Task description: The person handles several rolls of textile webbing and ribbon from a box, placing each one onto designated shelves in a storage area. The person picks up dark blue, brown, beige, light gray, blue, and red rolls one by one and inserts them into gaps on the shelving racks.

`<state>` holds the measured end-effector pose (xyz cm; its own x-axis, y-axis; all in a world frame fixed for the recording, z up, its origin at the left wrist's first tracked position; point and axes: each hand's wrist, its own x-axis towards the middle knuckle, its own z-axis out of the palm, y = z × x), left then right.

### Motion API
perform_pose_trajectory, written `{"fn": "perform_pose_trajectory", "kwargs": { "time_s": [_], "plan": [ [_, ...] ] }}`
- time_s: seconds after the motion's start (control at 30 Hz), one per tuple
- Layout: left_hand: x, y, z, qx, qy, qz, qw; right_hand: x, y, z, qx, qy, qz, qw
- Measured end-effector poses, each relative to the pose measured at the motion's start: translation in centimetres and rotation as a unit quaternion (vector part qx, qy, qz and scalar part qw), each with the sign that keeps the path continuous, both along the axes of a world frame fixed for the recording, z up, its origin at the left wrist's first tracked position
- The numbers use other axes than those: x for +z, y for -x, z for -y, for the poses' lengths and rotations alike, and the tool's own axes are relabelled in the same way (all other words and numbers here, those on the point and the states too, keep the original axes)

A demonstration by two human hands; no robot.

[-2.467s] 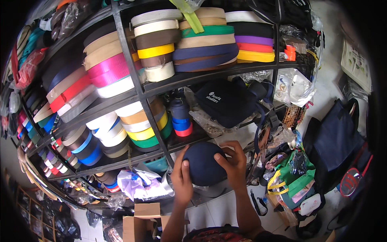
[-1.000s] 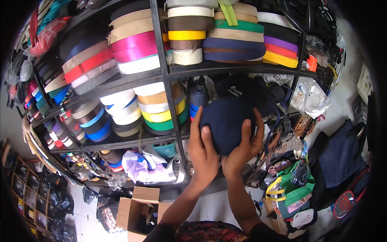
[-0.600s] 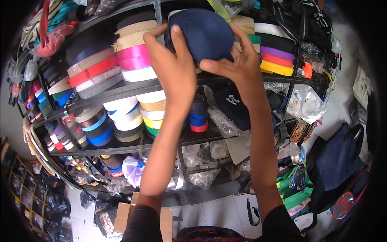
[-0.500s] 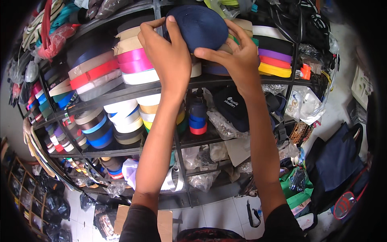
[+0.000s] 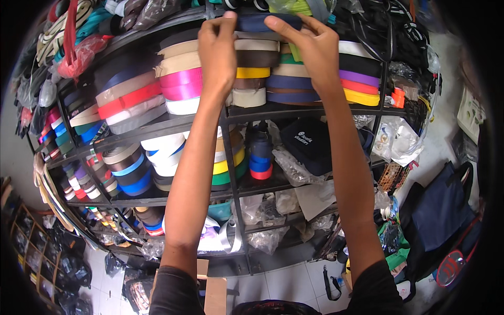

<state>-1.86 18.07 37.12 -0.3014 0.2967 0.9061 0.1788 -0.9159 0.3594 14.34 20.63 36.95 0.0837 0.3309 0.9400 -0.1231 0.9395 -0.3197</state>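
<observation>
Near the top of the view, a navy roll of webbing (image 5: 258, 22) lies level over a stack of rolls, between my two hands. My left hand (image 5: 216, 52) is closed at its left end, with the thumb up and the fingers bent. My right hand (image 5: 315, 47) grips the right end, its thumb across the front edge and its fingers behind. Just below the navy roll are a dark brown roll (image 5: 257, 58) and a yellow roll (image 5: 253, 72). To the left of my left hand sit pink rolls (image 5: 181, 86).
Black shelving (image 5: 173, 124) holds several stacks of coloured webbing rolls. A black pouch (image 5: 307, 149) rests on the middle shelf beside clear plastic bags. A cardboard box (image 5: 216, 294) stands on the tiled floor. Dark bags (image 5: 438, 212) and a red racket (image 5: 450, 268) are at the right.
The navy roll has tipped from showing its round face to lying level, edge toward me, on the stack. Both hands have turned with it, and the rolls beneath have come into view.
</observation>
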Motion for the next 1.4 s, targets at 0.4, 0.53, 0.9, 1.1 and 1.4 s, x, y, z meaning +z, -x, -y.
{"fn": "perform_pose_trajectory", "kwargs": {
  "time_s": [0.4,0.53,0.9,1.1,1.4],
  "plan": [
    [0.5,-0.5,-1.9,0.171,0.007,-0.130,0.977,1.1,-0.1,-1.4,-0.066,0.100,0.030,0.992],
    [0.9,-0.9,-4.1,0.246,-0.085,-0.025,0.965,1.4,0.8,-2.3,-0.115,0.108,0.004,0.987],
    [2.4,0.8,-6.1,0.298,-0.019,-0.095,0.950,1.8,3.6,-6.7,-0.141,0.076,-0.051,0.986],
    [2.0,0.3,-5.9,0.297,-0.013,-0.068,0.952,1.0,4.2,-9.1,-0.094,0.087,-0.080,0.989],
    [2.3,-0.4,-3.5,0.278,0.121,-0.134,0.943,1.4,3.9,-9.0,-0.166,0.090,-0.016,0.982]
  ]
}}
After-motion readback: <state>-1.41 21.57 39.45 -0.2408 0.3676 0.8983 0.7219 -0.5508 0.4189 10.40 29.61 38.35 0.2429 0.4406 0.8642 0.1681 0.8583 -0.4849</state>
